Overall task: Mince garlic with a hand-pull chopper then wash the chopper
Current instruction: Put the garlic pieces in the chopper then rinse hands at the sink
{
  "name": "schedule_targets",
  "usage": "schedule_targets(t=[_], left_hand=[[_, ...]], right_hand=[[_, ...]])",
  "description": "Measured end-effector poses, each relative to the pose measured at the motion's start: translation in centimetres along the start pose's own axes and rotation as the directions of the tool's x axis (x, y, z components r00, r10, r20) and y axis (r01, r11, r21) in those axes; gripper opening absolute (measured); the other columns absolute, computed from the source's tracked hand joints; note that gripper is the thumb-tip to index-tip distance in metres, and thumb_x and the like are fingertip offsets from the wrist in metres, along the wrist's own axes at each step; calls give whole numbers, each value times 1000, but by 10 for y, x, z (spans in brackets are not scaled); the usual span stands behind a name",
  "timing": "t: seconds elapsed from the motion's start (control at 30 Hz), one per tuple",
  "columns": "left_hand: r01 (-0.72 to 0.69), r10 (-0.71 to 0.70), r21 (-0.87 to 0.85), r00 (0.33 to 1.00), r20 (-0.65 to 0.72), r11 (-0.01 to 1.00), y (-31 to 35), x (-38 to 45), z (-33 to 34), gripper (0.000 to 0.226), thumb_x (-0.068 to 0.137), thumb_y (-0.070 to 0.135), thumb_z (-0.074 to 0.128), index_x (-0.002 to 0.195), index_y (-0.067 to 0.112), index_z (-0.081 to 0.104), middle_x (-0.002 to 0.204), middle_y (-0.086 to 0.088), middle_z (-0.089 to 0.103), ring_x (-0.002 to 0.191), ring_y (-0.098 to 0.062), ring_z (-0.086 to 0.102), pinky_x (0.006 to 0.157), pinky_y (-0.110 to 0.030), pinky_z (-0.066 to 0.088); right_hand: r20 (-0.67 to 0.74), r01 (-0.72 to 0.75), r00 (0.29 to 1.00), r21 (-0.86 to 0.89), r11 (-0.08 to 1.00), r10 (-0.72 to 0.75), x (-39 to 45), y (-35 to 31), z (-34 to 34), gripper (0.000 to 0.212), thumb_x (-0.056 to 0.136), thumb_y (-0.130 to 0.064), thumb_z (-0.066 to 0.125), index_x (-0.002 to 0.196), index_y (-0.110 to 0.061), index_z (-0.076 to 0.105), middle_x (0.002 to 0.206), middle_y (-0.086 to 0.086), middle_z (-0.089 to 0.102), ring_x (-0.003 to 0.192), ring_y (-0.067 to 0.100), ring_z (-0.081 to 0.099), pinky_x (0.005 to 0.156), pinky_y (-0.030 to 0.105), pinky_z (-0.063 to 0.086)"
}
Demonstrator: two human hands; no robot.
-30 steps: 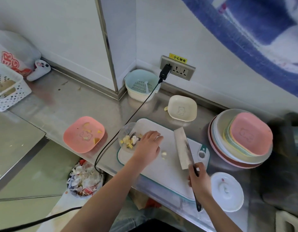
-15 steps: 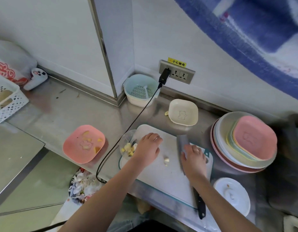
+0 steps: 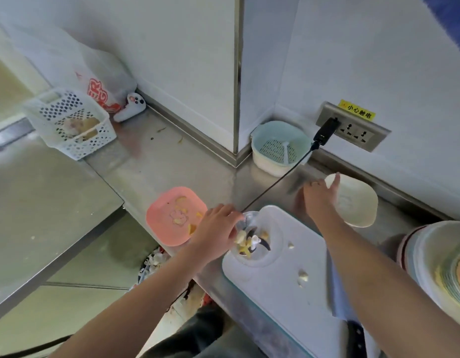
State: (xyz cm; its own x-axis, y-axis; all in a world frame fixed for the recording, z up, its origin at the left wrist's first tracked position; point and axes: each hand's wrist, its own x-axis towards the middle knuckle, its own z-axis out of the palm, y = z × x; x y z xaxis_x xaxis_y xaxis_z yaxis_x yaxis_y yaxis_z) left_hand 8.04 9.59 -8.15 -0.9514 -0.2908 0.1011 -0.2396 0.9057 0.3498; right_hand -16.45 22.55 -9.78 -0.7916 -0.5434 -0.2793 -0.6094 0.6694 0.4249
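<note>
Sitting at the far left corner of the white cutting board (image 3: 283,285), the clear chopper bowl (image 3: 252,241) is holding pale and yellowish garlic pieces (image 3: 243,241) around a dark blade; its lid is off. Left of it, a pink plate (image 3: 176,215) is carrying a few yellow scraps. Farther back, a light blue strainer bowl (image 3: 280,148) is standing in the wall corner, and a cream dish (image 3: 353,200) is lying right of it.

The left hand (image 3: 216,233) is reaching in from the near left, its fingers curling over the left rim of the chopper bowl and gripping it. The right hand (image 3: 319,197) is stretching far across the board with fingers straight and apart, a fingertip touching the left edge of the cream dish; it is holding nothing.

Two loose garlic bits (image 3: 302,276) are lying on the board right of the bowl. A cleaver (image 3: 337,290) is resting along the board's right side, partly hidden under the right forearm. A black cable (image 3: 275,187) is running from the wall socket (image 3: 353,127) down past the chopper bowl. A stack of plates (image 3: 440,262) is sitting at the right edge, and a white basket (image 3: 68,122) is standing far left on the steel counter (image 3: 151,166).
</note>
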Motion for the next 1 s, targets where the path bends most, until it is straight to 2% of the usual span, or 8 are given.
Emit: schedule_targets(t=[0.17, 0.27, 0.4, 0.63, 0.73, 0.83, 0.93, 1.0], left_hand=[[33, -33, -7, 999, 4, 999, -16, 0, -2, 26, 82, 8, 57, 106, 15, 65, 103, -2, 63, 97, -25, 57, 82, -36, 43], [10, -9, -36, 999, 34, 999, -10, 2, -3, 27, 83, 6, 57, 108, 13, 65, 105, -4, 63, 99, -27, 56, 82, -36, 41], [-5, 13, -84, 995, 95, 996, 7, 9, -3, 31, 86, 10, 56, 116, 15, 62, 112, -3, 61, 107, -25, 52, 86, -33, 37], [-54, 77, -111, 975, 209, 992, 27, 20, 10, 24, 90, 13, 52, 112, 15, 59, 116, 2, 57, 114, -20, 49, 86, -28, 32], [-74, 94, -108, 975, 200, 991, 32, 22, 16, 25, 89, 12, 52, 113, 15, 60, 115, 1, 58, 115, -20, 49, 87, -26, 31], [-82, 103, -120, 978, 182, 989, 36, 22, 19, 25, 86, 11, 54, 109, 14, 63, 113, -2, 59, 117, -23, 50, 90, -29, 33], [-130, 149, -111, 971, 185, 985, 39, 22, 19, 26, 84, 11, 56, 109, 13, 64, 112, -4, 60, 115, -24, 51, 91, -28, 33], [-143, 163, -113, 968, 192, 983, 38, 25, 20, 25, 85, 12, 55, 109, 13, 63, 110, -3, 60, 111, -24, 53, 89, -27, 33]], right_hand=[[-99, 77, 992, 38, 996, -73, -1, 6, 2, 37, 83, -17, 59, 118, -24, 51, 111, -4, 64, 125, 19, 45, 118, 47, 3], [-213, 77, 977, 276, 958, -18, -24, 6, 3, 29, 88, -13, 53, 117, -18, 52, 112, 6, 65, 118, 28, 50, 110, 40, 24], [-197, 105, 978, 739, 665, 64, -81, -6, 21, 26, 90, -4, 48, 113, -10, 59, 101, 16, 64, 94, 34, 59, 79, 37, 44], [96, -224, 905, 936, 271, 415, -128, 11, 65, 28, 89, -5, 49, 113, -15, 61, 100, 13, 65, 88, 28, 61, 69, 25, 41], [73, -138, 971, 947, 290, 227, -128, 5, 57, 33, 88, -7, 57, 117, -22, 63, 106, 0, 61, 80, 11, 56, 59, 15, 43], [42, -28, 999, 936, 352, -32, -125, -18, 46, 33, 82, -9, 67, 113, -23, 67, 100, -5, 53, 73, 3, 48, 66, 9, 35], [23, 8, 998, 894, 448, -65, -122, -36, 40, 11, 76, -16, 63, 79, -24, 69, 84, -4, 53, 76, 13, 47, 71, 20, 32], [39, -32, 999, 883, 468, -5, -121, -43, 42, 13, 79, -8, 59, 85, -15, 69, 88, 2, 56, 82, 21, 54, 70, 25, 36]])
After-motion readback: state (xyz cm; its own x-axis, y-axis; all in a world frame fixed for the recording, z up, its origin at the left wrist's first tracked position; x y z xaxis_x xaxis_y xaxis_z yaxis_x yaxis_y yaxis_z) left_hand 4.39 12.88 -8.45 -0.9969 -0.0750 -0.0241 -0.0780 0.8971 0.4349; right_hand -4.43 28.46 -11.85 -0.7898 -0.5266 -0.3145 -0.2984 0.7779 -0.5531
